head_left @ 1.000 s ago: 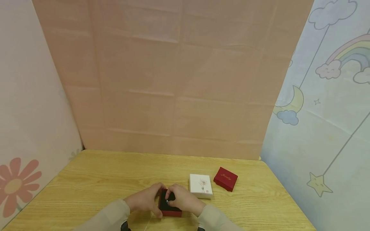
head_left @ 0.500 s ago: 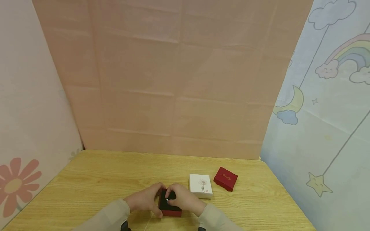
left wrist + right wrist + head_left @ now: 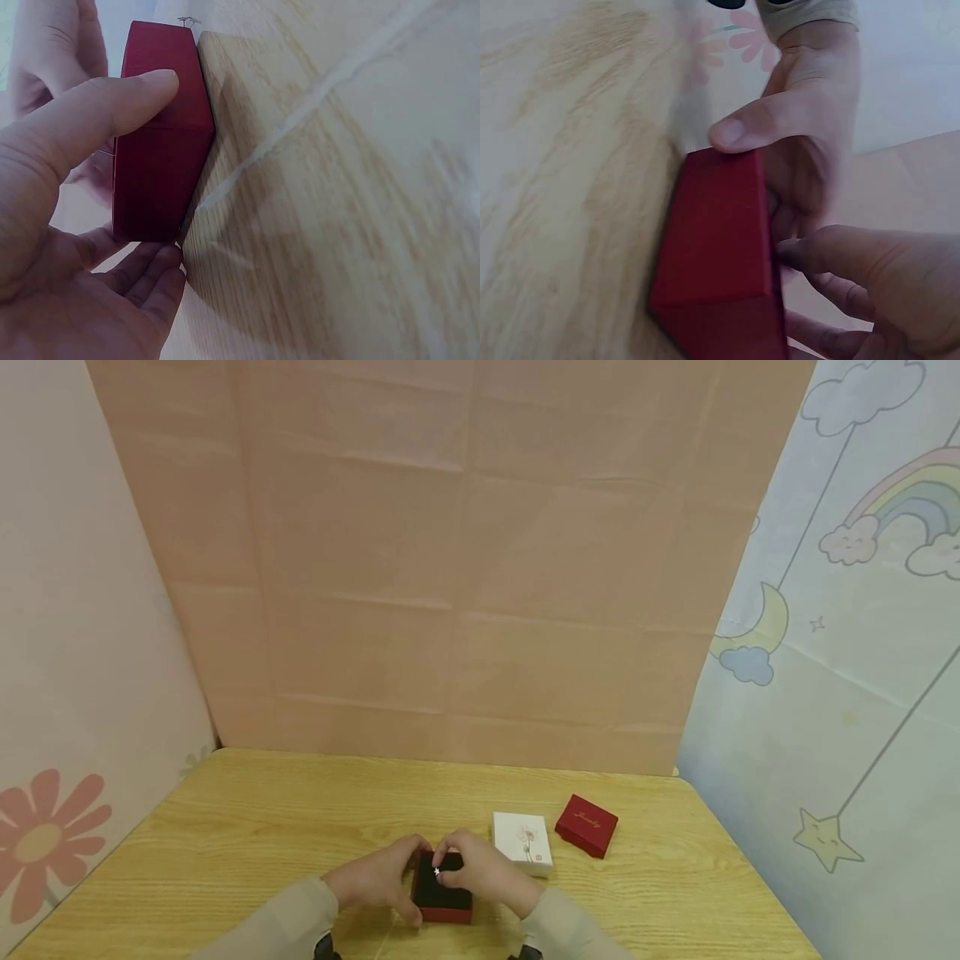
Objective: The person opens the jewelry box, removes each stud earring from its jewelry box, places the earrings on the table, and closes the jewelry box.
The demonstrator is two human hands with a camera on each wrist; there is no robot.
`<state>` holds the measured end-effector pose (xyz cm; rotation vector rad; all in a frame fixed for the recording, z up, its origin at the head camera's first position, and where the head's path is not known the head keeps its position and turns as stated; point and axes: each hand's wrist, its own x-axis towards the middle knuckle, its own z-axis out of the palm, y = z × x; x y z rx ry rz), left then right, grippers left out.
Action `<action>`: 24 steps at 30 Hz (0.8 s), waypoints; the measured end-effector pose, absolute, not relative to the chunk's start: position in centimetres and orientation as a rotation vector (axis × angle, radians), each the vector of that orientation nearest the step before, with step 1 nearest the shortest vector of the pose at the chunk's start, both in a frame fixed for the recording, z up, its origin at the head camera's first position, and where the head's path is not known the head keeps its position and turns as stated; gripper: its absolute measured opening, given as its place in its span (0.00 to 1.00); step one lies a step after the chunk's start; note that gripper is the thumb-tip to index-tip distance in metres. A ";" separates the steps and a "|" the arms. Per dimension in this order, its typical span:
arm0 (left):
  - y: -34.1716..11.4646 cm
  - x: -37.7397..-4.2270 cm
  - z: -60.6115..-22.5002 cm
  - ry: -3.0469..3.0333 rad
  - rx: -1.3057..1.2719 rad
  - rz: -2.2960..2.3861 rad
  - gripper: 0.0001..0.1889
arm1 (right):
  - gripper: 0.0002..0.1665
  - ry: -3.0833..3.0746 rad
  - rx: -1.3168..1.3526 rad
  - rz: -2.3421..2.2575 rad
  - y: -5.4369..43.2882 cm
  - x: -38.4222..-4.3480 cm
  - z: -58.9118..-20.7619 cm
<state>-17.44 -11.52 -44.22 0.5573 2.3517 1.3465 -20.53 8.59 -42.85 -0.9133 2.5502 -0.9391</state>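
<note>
A lidless red jewelry box [image 3: 444, 914] with a black insert [image 3: 435, 896] stands on the wooden table [image 3: 300, 810]. My left hand [image 3: 378, 875] grips its left side, the thumb on the near wall and the fingers round toward the far side. Over the insert, my right hand [image 3: 480, 870] pinches a small silver star-shaped piece of jewelry [image 3: 437, 872] between thumb and index finger. The left wrist view shows the left thumb [image 3: 146, 97] lying along the red wall. In the right wrist view the box [image 3: 712, 232] hides the star, and the right fingers curl over the black side.
Just right of my right hand is a white box [image 3: 519, 837] with a flower print. Beyond it lies a red lid [image 3: 587, 825] with gold lettering. A pink cloth [image 3: 450, 610] hangs behind the table, with printed sheets [image 3: 847, 710] at the sides.
My right hand has moved slightly up and away from me, and the silver star has shifted the same way over the insert. The left hand and the box stay put.
</note>
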 end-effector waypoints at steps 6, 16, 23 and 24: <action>-11.5 -17.4 -44.1 2.361 0.562 1.334 0.38 | 0.05 2.522 -0.959 -1.050 9.9 -20.1 -41.3; -11.6 -17.5 -44.2 2.386 0.525 1.304 0.40 | 0.05 2.497 -1.003 -1.212 13.1 -19.9 -39.2; -11.6 -17.6 -44.3 2.379 0.500 1.294 0.40 | 0.06 2.498 -0.962 -1.273 15.3 -19.9 -38.3; -11.6 -17.6 -44.3 2.377 0.501 1.295 0.40 | 0.07 2.498 -0.955 -1.282 15.6 -19.9 -38.2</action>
